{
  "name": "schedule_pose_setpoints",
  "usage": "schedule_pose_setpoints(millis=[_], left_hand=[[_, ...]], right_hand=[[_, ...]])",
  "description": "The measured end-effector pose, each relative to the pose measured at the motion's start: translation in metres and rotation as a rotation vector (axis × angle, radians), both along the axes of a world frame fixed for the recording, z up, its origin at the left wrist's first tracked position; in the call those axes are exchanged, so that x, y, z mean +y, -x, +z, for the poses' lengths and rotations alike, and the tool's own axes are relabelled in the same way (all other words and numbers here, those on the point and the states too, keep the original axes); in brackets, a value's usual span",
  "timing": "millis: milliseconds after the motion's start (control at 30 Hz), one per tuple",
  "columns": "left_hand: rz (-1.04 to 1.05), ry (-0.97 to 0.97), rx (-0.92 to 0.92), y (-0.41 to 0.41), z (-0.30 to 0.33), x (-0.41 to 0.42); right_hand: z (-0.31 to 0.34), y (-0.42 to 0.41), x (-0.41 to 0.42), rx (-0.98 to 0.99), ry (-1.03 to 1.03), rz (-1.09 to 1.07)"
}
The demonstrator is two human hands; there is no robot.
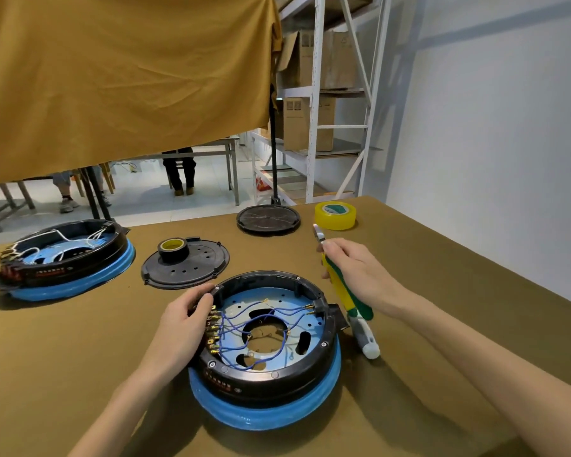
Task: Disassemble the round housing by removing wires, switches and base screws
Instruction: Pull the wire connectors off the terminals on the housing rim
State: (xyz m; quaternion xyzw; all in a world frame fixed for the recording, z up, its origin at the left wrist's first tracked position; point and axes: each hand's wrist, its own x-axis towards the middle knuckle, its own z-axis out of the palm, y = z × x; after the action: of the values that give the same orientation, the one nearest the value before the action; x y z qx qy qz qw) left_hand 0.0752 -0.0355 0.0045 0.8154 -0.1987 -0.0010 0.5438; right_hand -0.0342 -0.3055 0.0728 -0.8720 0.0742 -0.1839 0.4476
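The round housing, black with a blue lower ring, sits open side up near the table's front. Blue wires run inside it from a row of brass terminals on its left wall to a connector at the right. My left hand grips the housing's left rim beside the terminals. Above and to the right of the housing, my right hand holds pliers with yellow-green handles, jaws pointing up and away. A screwdriver with a grey-white handle lies by the housing's right side.
A second housing with white wires stands at far left. A black cover plate carries a roll of black tape. Another round black plate and a yellow tape roll lie at the back. A wall stands on the right.
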Motion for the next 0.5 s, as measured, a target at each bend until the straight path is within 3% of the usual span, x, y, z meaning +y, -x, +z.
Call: schedule_pose_setpoints(millis=[100,200,500], left_hand=[[-0.015,0.017,0.021,0.005,-0.002,0.005],[-0.025,0.029,0.039,0.008,-0.003,0.008],[-0.07,0.069,0.077,0.005,-0.004,0.01]], right_hand=[[-0.003,-0.019,0.018,0.072,0.314,0.113],[-0.004,-0.051,0.02,0.115,0.532,0.072],[-0.024,-0.155,-0.019,0.366,0.603,0.101]])
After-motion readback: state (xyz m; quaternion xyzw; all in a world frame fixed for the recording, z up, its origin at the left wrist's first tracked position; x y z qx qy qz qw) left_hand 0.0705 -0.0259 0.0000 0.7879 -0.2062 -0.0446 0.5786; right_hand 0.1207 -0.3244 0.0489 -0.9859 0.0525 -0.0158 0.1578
